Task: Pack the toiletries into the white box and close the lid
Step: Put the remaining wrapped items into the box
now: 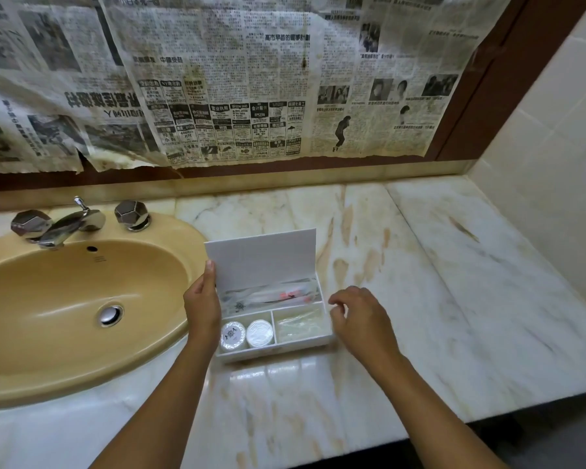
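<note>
A white box [285,350] sits on the marble counter, its lid [261,258] standing open and upright. The long back compartment holds wrapped toiletries [271,294] with red parts. Two round white soaps [246,334] fill the front left compartment, and a clear packet [300,324] lies in the front right one. My left hand [202,304] is against the box's left side, thumb on the lid's left edge. My right hand [362,316] hovers by the box's right end with loosely curled fingers, holding nothing.
A tan sink [65,299] with a chrome tap [68,225] lies close to the left of the box. Marble counter [454,282] stretches to the right up to a tiled wall. Newspaper [217,79] covers the mirror behind. The counter's front edge runs below right.
</note>
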`<state>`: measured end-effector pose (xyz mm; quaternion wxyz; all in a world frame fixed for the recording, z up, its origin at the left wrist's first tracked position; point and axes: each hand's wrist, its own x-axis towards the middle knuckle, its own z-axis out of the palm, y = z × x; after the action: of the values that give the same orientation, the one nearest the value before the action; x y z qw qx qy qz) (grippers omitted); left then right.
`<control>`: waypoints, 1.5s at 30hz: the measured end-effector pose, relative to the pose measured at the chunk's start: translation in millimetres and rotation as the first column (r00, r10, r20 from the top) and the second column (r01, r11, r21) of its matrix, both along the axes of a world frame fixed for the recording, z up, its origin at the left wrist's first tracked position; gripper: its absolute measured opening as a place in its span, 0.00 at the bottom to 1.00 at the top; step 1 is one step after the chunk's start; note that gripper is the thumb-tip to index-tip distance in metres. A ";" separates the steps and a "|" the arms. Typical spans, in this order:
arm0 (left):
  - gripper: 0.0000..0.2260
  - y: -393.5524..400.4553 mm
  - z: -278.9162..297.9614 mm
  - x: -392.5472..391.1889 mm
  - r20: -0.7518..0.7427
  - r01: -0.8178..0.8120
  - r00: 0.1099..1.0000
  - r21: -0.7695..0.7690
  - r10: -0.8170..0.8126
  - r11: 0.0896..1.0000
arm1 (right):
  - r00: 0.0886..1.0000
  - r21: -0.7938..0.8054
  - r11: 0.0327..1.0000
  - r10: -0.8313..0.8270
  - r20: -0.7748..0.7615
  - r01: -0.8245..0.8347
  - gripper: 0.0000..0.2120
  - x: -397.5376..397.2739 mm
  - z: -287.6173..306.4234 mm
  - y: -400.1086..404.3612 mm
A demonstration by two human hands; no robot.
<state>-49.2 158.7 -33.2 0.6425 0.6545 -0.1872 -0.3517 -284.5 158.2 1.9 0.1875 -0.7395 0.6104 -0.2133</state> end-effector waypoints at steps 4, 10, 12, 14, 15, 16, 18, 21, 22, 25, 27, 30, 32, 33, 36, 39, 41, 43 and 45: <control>0.15 0.2 0.2 -1.4 -0.012 0.000 1.000 -0.008 -0.001 1.000 | 0.959 0.230 0.968 -0.034 -0.283 0.103 0.19 -43.3 -19.3 -4.1; 0.16 -0.4 -3.1 1.1 -0.001 0.007 1.000 0.003 -0.007 1.000 | 0.924 0.325 0.933 -0.020 -0.382 0.154 0.20 -60.8 -36.7 5.9; 0.15 0.0 -1.2 0.0 -0.002 0.009 1.000 -0.003 -0.009 1.000 | 0.925 0.303 0.937 -0.050 -0.378 0.174 0.19 -59.4 -36.6 7.1; 0.15 0.5 1.0 -1.8 -0.004 0.011 1.000 -0.006 -0.011 1.000 | 0.928 0.277 0.943 -0.074 -0.365 0.185 0.19 -57.3 -37.2 6.2; 0.15 0.7 1.2 -2.1 -0.002 0.010 1.000 -0.004 -0.010 1.000 | 0.932 0.259 0.949 -0.081 -0.353 0.180 0.18 -56.2 -37.0 5.4; 0.15 0.6 1.8 -2.5 0.001 0.008 1.000 -0.003 -0.008 1.000 | 0.939 0.241 0.954 -0.091 -0.333 0.178 0.17 -55.5 -37.4 4.2; 0.16 0.6 2.2 -2.6 0.007 0.006 1.000 0.000 -0.006 1.000 | 0.954 0.197 0.965 -0.115 -0.277 0.173 0.16 -53.5 -36.1 2.4; 0.18 1.0 2.3 -2.0 0.021 0.006 1.000 0.009 -0.006 1.000 | 0.979 0.140 0.979 -0.126 -0.159 0.149 0.12 -46.2 -29.5 0.1; 0.18 1.1 2.2 -1.8 0.019 0.006 1.000 0.010 -0.006 1.000 | 0.986 0.122 0.983 -0.119 -0.120 0.134 0.12 -42.3 -25.8 -0.6; 0.18 1.3 1.9 -1.8 0.009 0.006 1.000 0.007 -0.006 1.000 | 0.998 0.063 0.997 -0.037 -0.059 0.041 0.11 -26.4 -10.2 -2.3; 0.17 0.8 2.0 -1.7 0.006 0.005 1.000 0.001 -0.005 1.000 | 0.998 0.037 0.998 0.043 -0.035 -0.042 0.11 -11.7 -0.3 -1.8; 0.16 0.6 1.7 -1.6 0.007 0.008 1.000 -0.005 -0.008 1.000 | 0.986 -0.035 0.986 0.161 -0.036 -0.162 0.13 11.5 7.1 1.7; 0.16 0.7 0.8 -1.0 0.003 0.004 1.000 -0.007 -0.004 1.000 | 0.963 -0.026 0.968 0.246 -0.108 -0.250 0.14 25.6 5.6 3.2; 0.16 0.7 0.2 -0.6 -0.004 0.002 1.000 -0.008 -0.002 1.000 | 0.947 0.005 0.959 0.282 -0.153 -0.285 0.13 31.7 4.4 3.8; 0.16 -0.2 -3.0 1.9 -0.012 0.004 1.000 -0.005 -0.004 1.000 | 0.897 0.112 0.933 0.359 -0.258 -0.341 0.11 43.1 -0.5 5.1; 0.17 -0.3 -4.5 2.6 -0.020 0.006 1.000 -0.011 -0.006 1.000 | 0.885 0.216 0.924 0.368 -0.286 -0.314 0.11 48.2 -5.3 6.8; 0.16 -0.5 -3.8 2.0 -0.026 0.002 1.000 -0.014 -0.002 1.000 | 0.890 0.284 0.919 0.355 -0.286 -0.275 0.10 50.8 -6.1 6.7; 0.15 -0.6 -3.7 1.9 -0.025 0.000 1.000 -0.014 0.000 1.000 | 0.892 0.337 0.908 0.349 -0.288 -0.247 0.09 52.3 -4.5 4.8; 0.16 -0.5 -3.2 1.7 -0.023 0.001 1.000 -0.014 -0.002 1.000 | 0.889 0.373 0.897 0.356 -0.289 -0.238 0.12 53.8 -0.8 4.3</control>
<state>-47.5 158.2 -36.4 0.6488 0.6459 -0.1828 -0.3584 -230.8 162.5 1.1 0.2268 -0.8094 0.5386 0.0577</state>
